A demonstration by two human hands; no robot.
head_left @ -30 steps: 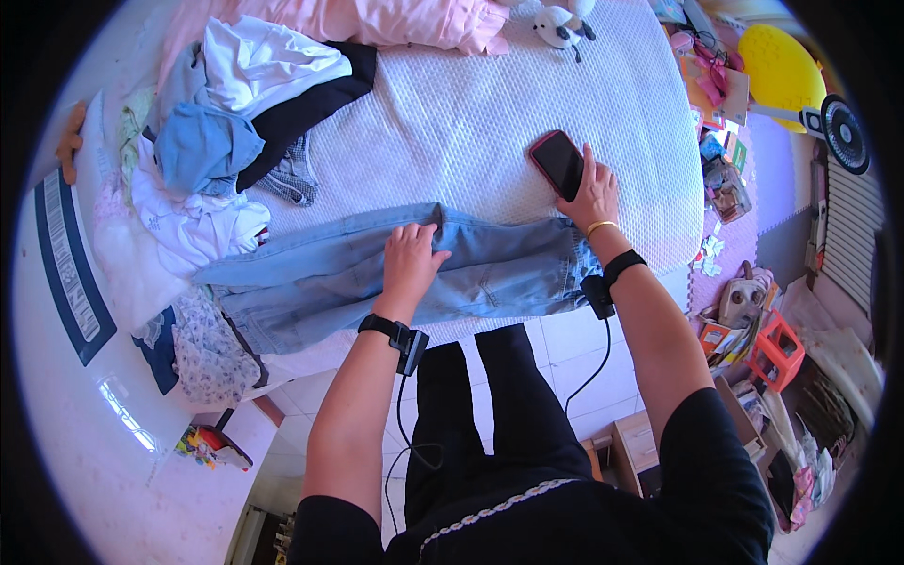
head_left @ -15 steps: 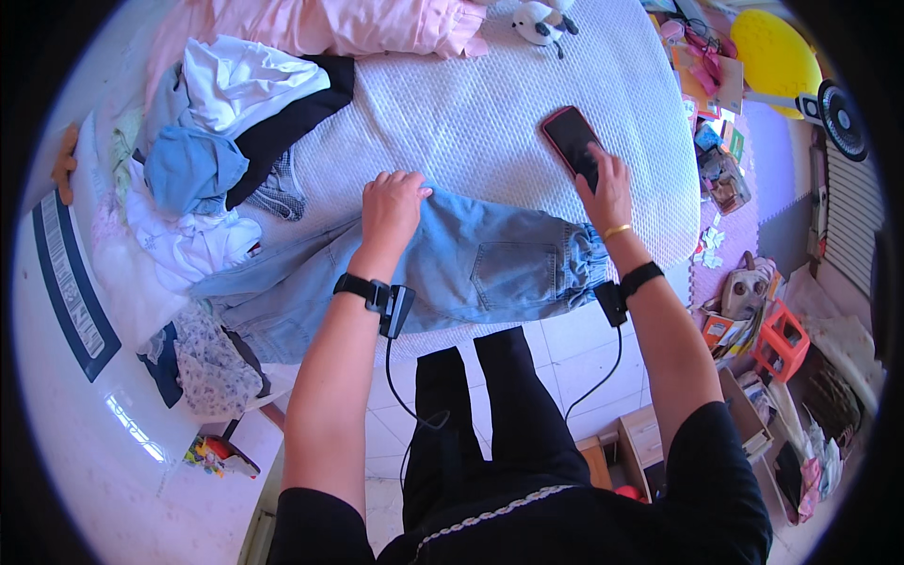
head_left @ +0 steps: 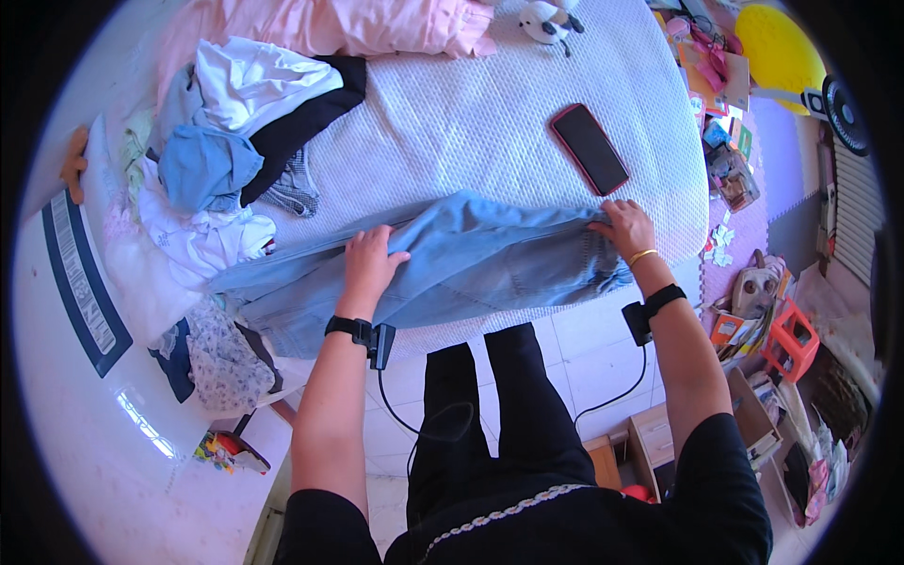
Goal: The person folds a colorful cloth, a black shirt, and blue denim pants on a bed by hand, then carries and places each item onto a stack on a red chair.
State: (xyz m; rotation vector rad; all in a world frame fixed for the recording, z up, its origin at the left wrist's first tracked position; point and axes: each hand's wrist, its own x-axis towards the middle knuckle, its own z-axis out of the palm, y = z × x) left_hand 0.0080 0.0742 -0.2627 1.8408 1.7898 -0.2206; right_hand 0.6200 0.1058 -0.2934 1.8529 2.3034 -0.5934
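A pair of light blue jeans (head_left: 490,268) lies along the near side of the bed, its waistband to the right and its legs to the left. My left hand (head_left: 370,268) is closed on the cloth of the legs, fingers bent and thumb to the right of them. A raised fold runs from it toward the middle. My right hand (head_left: 629,229) pinches the far corner of the waistband between thumb and fingers. Just beyond it, a dark phone (head_left: 590,149) in a red case lies flat on the bedding, apart from the hand.
A heap of clothes sits at the left: a white garment (head_left: 259,85), a black one (head_left: 301,122) and blue denim (head_left: 207,169). Pink cloth (head_left: 330,28) and a plush toy (head_left: 546,21) lie at the far side. Beyond the bed's right edge stand a yellow balloon-like object (head_left: 777,47) and a fan (head_left: 843,113).
My right hand has left the phone and taken hold of the waistband. My left hand has come nearer and slightly left. The jeans' far side is lifted, and the back pocket no longer shows.
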